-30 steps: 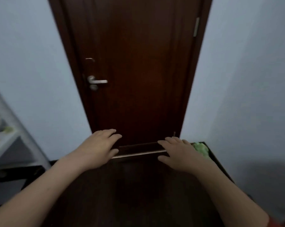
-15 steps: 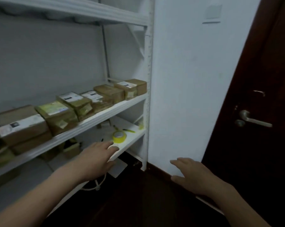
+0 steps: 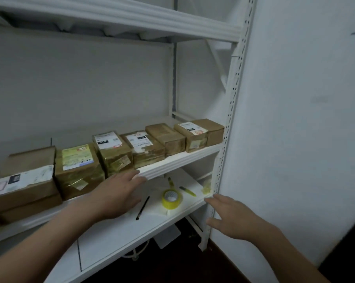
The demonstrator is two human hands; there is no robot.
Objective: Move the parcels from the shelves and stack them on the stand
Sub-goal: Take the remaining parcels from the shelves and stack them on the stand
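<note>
The left hand (image 3: 119, 195) had its fingers (image 3: 136, 177) straight and released at the edge of the middle shelf (image 3: 182, 158). The right hand (image 3: 231, 219) hung loose and empty by the lower shelf (image 3: 115, 237). No parcel was lifted yet: the parcels (image 3: 113, 152) lined the middle shelf, and the stand was out of view. The lower shelf held a tape roll (image 3: 171, 199) and a pen (image 3: 142, 207).

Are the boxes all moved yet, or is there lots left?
Done: nothing that shows; the stand is out of view. In hand: nothing; the left hand reaches open toward the parcels, the right hand is open and empty. Left: the row sitting on the shelf.
</note>
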